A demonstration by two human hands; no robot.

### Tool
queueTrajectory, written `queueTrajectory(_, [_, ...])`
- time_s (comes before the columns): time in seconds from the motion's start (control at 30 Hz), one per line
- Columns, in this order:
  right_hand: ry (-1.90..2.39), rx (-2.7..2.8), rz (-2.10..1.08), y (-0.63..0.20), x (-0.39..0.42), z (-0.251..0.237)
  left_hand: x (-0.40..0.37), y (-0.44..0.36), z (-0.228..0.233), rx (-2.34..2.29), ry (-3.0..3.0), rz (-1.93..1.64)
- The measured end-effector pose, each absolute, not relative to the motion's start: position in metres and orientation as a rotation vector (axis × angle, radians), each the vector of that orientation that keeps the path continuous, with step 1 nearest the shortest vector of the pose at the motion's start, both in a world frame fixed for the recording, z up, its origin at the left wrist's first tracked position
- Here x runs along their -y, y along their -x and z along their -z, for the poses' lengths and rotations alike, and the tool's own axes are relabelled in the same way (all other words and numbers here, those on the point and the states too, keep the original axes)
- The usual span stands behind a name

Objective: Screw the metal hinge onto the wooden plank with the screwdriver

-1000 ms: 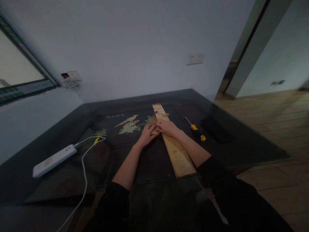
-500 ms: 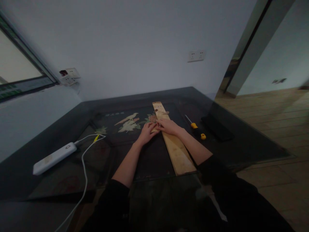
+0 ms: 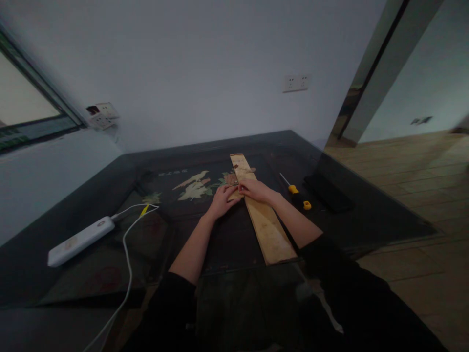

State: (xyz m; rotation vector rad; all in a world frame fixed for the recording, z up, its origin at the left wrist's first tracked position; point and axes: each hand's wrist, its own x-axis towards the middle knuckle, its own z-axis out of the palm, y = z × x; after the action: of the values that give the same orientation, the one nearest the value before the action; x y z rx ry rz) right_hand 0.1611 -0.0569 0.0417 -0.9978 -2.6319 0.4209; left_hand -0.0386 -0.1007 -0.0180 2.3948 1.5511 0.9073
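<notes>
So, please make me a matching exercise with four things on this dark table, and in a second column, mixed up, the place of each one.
Things:
1. wooden plank
2. screwdriver
3. white power bank
4. black flat object

Places:
A. far to the left, with a white cable attached
B. under both hands, the left hand at its left edge and the right hand on top
C. furthest right on the table
D. just right of the plank, with a yellow and black handle

Pairs: 1-B, 2-D, 3-A, 4-C
</notes>
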Motion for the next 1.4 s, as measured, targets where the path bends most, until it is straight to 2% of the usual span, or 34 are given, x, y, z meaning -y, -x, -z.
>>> queueTrajectory(0.77, [1.029, 2.763, -0.116, -0.157, 0.066, -0.047, 0.099, 0.039, 0.019, -1.537, -2.452, -0.827])
queueTrajectory(1.13, [0.741, 3.078, 0.322, -0.15, 0.054, -0.054, 0.099, 0.042, 0.016, -1.522, -2.418, -0.789])
queueTrajectory(1.4, [0.619, 3.18, 0.371, -0.142, 0.043, -0.061, 0.101, 0.041, 0.016, -1.51, -2.395, -0.839])
